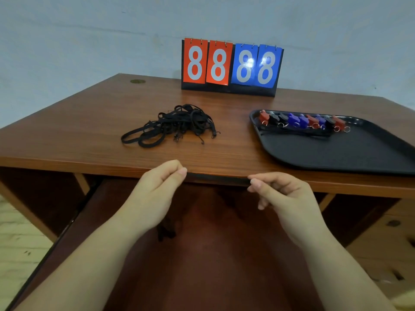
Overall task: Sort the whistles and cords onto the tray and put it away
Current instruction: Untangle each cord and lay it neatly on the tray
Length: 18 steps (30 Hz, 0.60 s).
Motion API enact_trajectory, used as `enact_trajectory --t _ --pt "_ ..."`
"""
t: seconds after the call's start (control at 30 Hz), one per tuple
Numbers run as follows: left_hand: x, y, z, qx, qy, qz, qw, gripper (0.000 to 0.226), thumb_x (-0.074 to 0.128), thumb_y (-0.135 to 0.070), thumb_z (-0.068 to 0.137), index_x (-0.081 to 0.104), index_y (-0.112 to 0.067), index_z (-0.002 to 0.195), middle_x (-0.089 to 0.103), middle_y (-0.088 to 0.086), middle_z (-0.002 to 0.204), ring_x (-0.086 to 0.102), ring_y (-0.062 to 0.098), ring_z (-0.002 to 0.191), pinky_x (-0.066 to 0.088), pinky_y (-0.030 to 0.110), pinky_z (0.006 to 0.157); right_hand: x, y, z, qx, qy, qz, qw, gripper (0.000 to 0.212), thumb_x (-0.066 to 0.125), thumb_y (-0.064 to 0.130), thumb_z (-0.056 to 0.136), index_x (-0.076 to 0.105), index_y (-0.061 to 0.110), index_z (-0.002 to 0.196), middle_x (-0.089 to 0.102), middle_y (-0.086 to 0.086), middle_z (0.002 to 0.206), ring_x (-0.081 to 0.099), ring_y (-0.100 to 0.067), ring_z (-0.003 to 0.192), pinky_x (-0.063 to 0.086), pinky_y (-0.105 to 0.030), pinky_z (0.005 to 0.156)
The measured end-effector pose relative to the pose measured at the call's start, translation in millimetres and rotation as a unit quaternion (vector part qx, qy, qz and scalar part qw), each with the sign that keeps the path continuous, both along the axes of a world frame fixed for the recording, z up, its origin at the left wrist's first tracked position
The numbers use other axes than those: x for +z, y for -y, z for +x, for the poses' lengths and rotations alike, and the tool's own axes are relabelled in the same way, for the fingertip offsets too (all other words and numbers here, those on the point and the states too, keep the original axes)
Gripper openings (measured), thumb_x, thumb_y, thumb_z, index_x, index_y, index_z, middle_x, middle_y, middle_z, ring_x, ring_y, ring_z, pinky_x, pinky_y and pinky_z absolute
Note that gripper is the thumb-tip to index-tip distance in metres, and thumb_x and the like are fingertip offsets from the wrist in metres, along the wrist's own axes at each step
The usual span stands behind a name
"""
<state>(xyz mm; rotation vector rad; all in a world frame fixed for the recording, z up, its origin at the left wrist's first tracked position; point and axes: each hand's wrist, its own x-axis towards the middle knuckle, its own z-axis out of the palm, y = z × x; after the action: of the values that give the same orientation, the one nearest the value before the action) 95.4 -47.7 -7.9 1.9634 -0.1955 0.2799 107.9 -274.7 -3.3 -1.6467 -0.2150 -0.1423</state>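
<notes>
A black tray (pixel 336 153) is set on the right of the wooden desk (pixel 78 131), its right side cut off by the frame edge. A row of red, black and blue whistles (pixel 303 121) with metal rings is lined up along the tray's far rim, and a few black cords (pixel 294 132) are laid straight just in front of them; how many cords lie there cannot be made out. A tangled pile of black cords (pixel 177 126) is left on the desk near its middle, well apart from the tray and beyond both hands. At the near edge of the desk a single black cord (pixel 217 176) is stretched taut between the hands: one end is pinched between thumb and fingers of the left hand (pixel 157 191), the other by the right hand (pixel 283 194). This cord is hard to tell from the shadowed desk edge behind it. A scoreboard (pixel 231 66) showing 8s on red and blue cards is stood at the back of the desk.
</notes>
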Motion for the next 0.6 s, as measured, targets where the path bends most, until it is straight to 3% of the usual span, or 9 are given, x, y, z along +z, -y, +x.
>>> enact_trajectory --t 0.1,0.17,0.23,0.3,0.37,0.47,0.53,0.6 --pt "-3.1 5.3 -4.5 0.018 0.065 0.122 0.99 0.025 0.039 -0.038 0.088 0.049 -0.025 0.07 0.049 -0.014 0.063 0.048 0.003 0.062 0.038 0.028 0.063 4.6 -1.3 -5.0 0.019 0.006 0.008 1.0 0.008 0.07 0.021 0.071 0.074 0.019 0.078 0.072 -0.002 0.067 0.057 -0.009 0.05 0.047 -0.014 0.054" --pt "-5.0 15.5 -10.5 0.018 0.147 0.176 0.973 0.021 0.037 -0.04 0.091 0.057 -0.033 0.093 0.056 -0.021 0.087 0.053 -0.002 0.089 0.041 0.019 0.08 6.6 -6.0 -10.7 0.054 0.015 0.003 0.998 0.01 0.07 0.023 0.067 0.075 0.02 0.075 0.071 -0.004 0.065 0.058 -0.01 0.05 0.049 -0.016 0.055" --pt "-7.6 25.6 -15.7 0.004 0.175 0.188 0.966 0.038 0.037 -0.046 0.093 0.053 -0.029 0.123 0.054 -0.019 0.117 0.046 -0.005 0.114 0.034 0.012 0.098 8.3 -11.3 -16.1 0.086 0.019 -0.013 0.996 0.011 0.07 0.023 0.065 0.075 0.02 0.074 0.071 -0.005 0.068 0.06 -0.009 0.051 0.05 -0.016 0.054" --pt "-9.1 31.4 -18.3 -0.011 0.184 0.212 0.96 0.049 0.036 -0.053 0.093 0.043 -0.029 0.135 0.047 -0.018 0.131 0.036 -0.003 0.127 0.025 0.015 0.108 8.4 -14.3 -19.4 0.104 0.023 -0.018 0.994 0.014 0.069 0.021 0.066 0.075 0.016 0.078 0.072 -0.004 0.07 0.061 -0.006 0.053 0.049 -0.015 0.053" --pt "-11.1 32.6 -18.1 -0.026 0.197 0.238 0.951 0.048 0.038 -0.053 0.092 0.048 -0.029 0.132 0.05 -0.018 0.13 0.038 -0.002 0.128 0.021 0.018 0.112 8.2 -15.5 -20.8 0.104 0.028 -0.019 0.994 0.014 0.069 0.02 0.067 0.074 0.014 0.079 0.071 -0.002 0.068 0.06 -0.006 0.052 0.048 -0.015 0.052" --pt "-11.5 33.1 -15.9 -0.048 0.172 0.209 0.961 0.033 0.046 -0.048 0.09 0.067 -0.029 0.107 0.066 -0.021 0.098 0.056 -0.005 0.102 0.026 0.02 0.109 7.0 -14.8 -20.3 0.086 0.028 -0.012 0.996 0.011 0.071 0.018 0.067 0.07 0.015 0.078 0.07 0.001 0.066 0.06 -0.008 0.049 0.048 -0.015 0.052" --pt "-11.5 33.7 -16.1 -0.046 0.151 0.172 0.972 0.028 0.047 -0.046 0.088 0.069 -0.031 0.097 0.064 -0.022 0.08 0.059 -0.004 0.089 0.034 0.015 0.1 5.7 -14.3 -19.0 0.077 0.023 -0.003 0.997 0.01 0.073 0.012 0.069 0.068 0.014 0.077 0.069 0.002 0.064 0.06 -0.008 0.049 0.048 -0.014 0.052" --pt "-10.1 33.6 -16.4 -0.04 0.134 0.144 0.98 0.019 0.049 -0.044 0.088 0.066 -0.037 0.092 0.064 -0.02 0.08 0.06 -0.002 0.088 0.04 0.01 0.086 4.8 -13.9 -18.1 0.069 0.018 0.017 0.997 0.012 0.074 0.007 0.069 0.068 0.014 0.077 0.067 0.004 0.061 0.061 -0.007 0.051 0.048 -0.013 0.052"
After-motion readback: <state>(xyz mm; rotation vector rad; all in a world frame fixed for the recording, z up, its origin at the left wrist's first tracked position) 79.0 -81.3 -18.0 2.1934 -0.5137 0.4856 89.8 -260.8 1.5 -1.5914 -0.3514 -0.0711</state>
